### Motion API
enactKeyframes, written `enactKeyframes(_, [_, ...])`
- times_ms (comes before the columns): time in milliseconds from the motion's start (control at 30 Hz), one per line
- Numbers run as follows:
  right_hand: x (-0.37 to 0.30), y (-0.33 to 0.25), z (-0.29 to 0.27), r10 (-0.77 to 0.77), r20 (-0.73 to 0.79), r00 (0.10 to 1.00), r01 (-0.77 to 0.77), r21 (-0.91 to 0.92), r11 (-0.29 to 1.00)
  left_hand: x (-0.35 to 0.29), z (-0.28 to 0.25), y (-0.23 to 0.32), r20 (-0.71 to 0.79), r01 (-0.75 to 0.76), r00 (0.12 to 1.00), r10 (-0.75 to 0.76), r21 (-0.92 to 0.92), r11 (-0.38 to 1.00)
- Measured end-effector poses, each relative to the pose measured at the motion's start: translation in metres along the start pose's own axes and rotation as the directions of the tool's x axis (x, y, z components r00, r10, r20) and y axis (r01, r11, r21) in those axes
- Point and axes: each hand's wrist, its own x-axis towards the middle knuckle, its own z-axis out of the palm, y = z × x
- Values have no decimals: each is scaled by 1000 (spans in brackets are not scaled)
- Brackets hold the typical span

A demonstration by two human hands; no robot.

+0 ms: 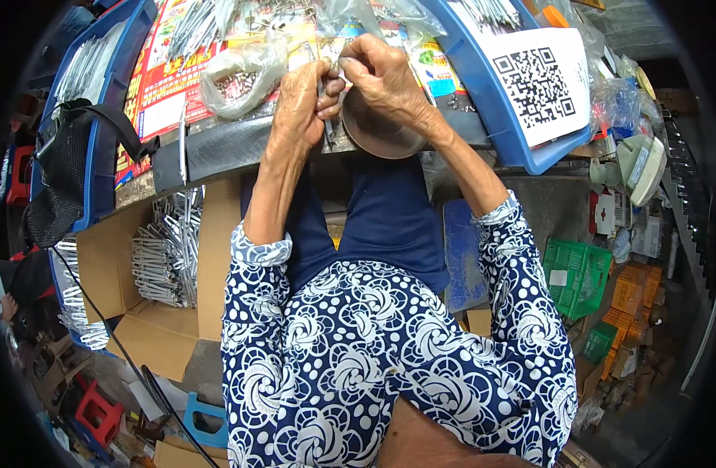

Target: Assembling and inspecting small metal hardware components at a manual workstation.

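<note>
Above the front edge of the worktable, my left hand (pixel 302 100) is closed, with its fingers curled toward the right hand. My right hand (pixel 385 82) pinches close beside it, the fingertips of both nearly meeting. Whatever sits between the fingers is too small and covered to make out. Under the right hand, a round brown dish (pixel 383 139) stands at the table edge, partly hidden by the hand. A clear plastic bag (pixel 245 82) of small metal parts lies open left of my left hand. Thin metal strips (pixel 194 35) are piled farther back.
Blue trays (pixel 112 117) (pixel 494 117) holding metal strips flank the work area; a white sheet with a square code (pixel 541 86) leans on the right one. Below left, a cardboard box (pixel 112 265) holds more metal strips. A green crate (pixel 576 277) stands on the floor at right.
</note>
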Motion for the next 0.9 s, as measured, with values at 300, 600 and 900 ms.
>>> enactKeyframes(300, [1, 5, 5, -102, -40, 994, 99, -78, 992, 0, 3, 0, -53, -24, 998, 24, -9, 1000])
enactKeyframes(600, [-1, 8, 6, -218, -43, 975, 209, -159, 965, -2, 1, 1, -16, 7, 1000, -6, 20, 1000])
enactKeyframes(900, [-1, 6, 2, -188, -43, 981, 181, -138, 974, 2, -10, 1, 123, 84, 990, -73, -83, 993])
